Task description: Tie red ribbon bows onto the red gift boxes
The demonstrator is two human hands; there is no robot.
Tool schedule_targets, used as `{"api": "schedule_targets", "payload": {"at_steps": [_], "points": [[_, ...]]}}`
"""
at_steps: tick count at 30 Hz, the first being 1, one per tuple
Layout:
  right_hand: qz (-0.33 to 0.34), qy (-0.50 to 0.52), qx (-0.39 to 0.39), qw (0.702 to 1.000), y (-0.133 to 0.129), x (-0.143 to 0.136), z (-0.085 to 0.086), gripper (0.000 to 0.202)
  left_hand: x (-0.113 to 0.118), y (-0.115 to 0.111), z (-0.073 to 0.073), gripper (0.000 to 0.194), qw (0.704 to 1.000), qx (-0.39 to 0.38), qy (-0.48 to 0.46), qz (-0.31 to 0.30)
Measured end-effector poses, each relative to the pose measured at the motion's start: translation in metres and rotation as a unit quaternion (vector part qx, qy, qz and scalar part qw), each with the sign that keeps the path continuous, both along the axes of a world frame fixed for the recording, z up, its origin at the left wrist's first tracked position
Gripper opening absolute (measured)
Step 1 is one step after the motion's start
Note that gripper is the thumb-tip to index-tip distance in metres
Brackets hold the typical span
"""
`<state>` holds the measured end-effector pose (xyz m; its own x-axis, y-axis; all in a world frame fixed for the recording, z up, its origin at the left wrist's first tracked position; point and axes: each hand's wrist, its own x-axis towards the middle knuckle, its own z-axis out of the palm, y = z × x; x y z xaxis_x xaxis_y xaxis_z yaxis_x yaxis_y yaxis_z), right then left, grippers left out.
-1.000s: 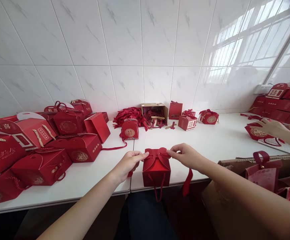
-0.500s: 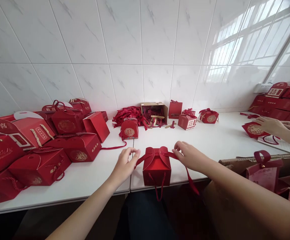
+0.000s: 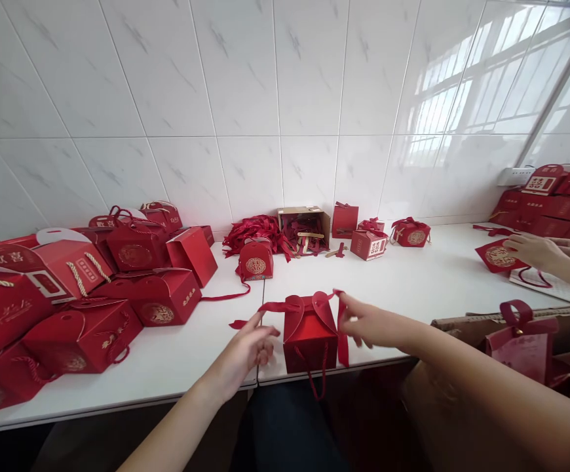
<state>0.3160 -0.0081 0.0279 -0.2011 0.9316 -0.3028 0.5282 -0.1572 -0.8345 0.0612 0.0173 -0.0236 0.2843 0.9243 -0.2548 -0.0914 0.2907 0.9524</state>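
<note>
A small red gift box (image 3: 309, 334) with rounded top flaps stands at the front edge of the white table (image 3: 427, 282). A red ribbon (image 3: 253, 314) runs through its flaps. The ribbon's left end sticks out sideways over my left hand (image 3: 246, 351), whose fingers are spread and only brush it. My right hand (image 3: 371, 324) is just right of the box. Its thumb and fingertips pinch the ribbon's right end, which hangs down the box's side. A red cord loop dangles from the box front.
Many larger red handled boxes (image 3: 83, 288) are heaped at the left. A ribbon pile (image 3: 258, 229), an open cardboard box (image 3: 307, 226) and small red boxes (image 3: 371, 242) line the wall. Another person's hands (image 3: 538, 252) rest on a flat red box (image 3: 496, 255) at the right. A carton (image 3: 515, 334) stands at the lower right.
Both hands have drawn the ribbon ends apart from the top of the box. My left hand has dropped lower and opened. The right end now hangs down by my right hand.
</note>
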Motion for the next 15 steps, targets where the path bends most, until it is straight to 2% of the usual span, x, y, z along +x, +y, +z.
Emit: {"api": "schedule_targets", "payload": {"at_steps": [1, 3, 6, 9, 15], "points": [[-0.037, 0.079, 0.011, 0.996, 0.003, 0.0, 0.001, 0.071, 0.0, 0.003, 0.004, 0.031, 0.997, -0.031, -0.067, 0.026], [-0.085, 0.233, 0.022, 0.968, 0.007, -0.002, 0.004, 0.054, 0.001, 0.009, 0.014, 0.023, 0.981, -0.067, -0.165, 0.081], [-0.126, 0.385, 0.037, 0.913, 0.012, -0.003, 0.008, 0.029, 0.002, 0.013, 0.03, 0.015, 0.963, -0.047, -0.218, 0.153], [-0.164, 0.444, 0.075, 0.878, 0.012, -0.003, 0.013, 0.024, 0.003, 0.015, 0.045, 0.018, 0.962, 0.047, -0.21, 0.165], [-0.184, 0.465, 0.198, 0.843, 0.008, -0.006, 0.028, 0.02, 0.012, 0.021, 0.074, 0.028, 0.949, 0.255, -0.108, 0.151]]}}
